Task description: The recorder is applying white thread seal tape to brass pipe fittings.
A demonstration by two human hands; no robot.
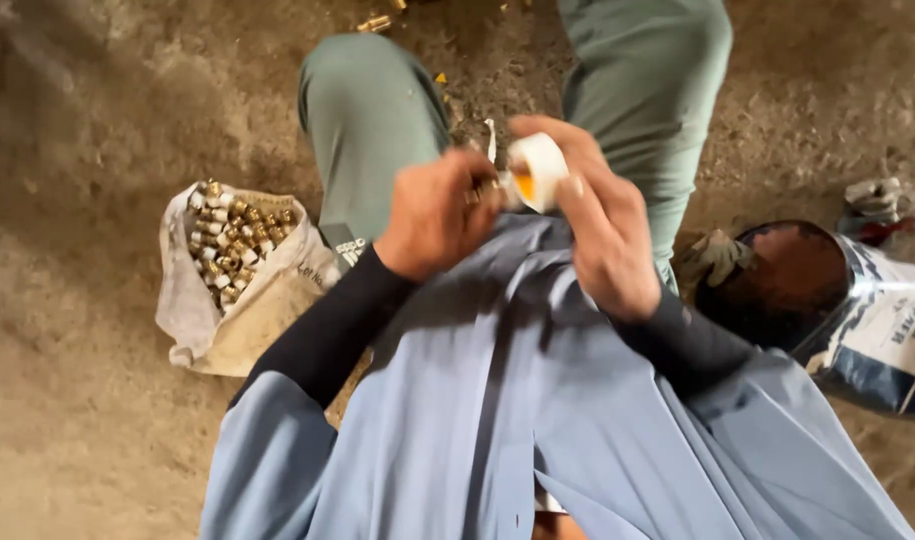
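My right hand point(603, 225) holds a roll of white tape point(540, 168) with an orange core, fingers wrapped round its rim. My left hand point(440, 212) is closed on a small fitting right beside the roll; the fitting is mostly hidden by my fingers. A thin strip of white tape point(491, 140) runs up between the two hands. Both hands are raised above my lap, over my green trousers point(368, 120) and blue shirt point(518, 400).
A pale sack point(193, 300) lies open on the dirt floor at the left, filled with several brass fittings point(233, 240) wrapped in white. A dark round tin point(788, 280) and a plastic bag point(893, 340) sit at the right, with rags point(878, 200) behind.
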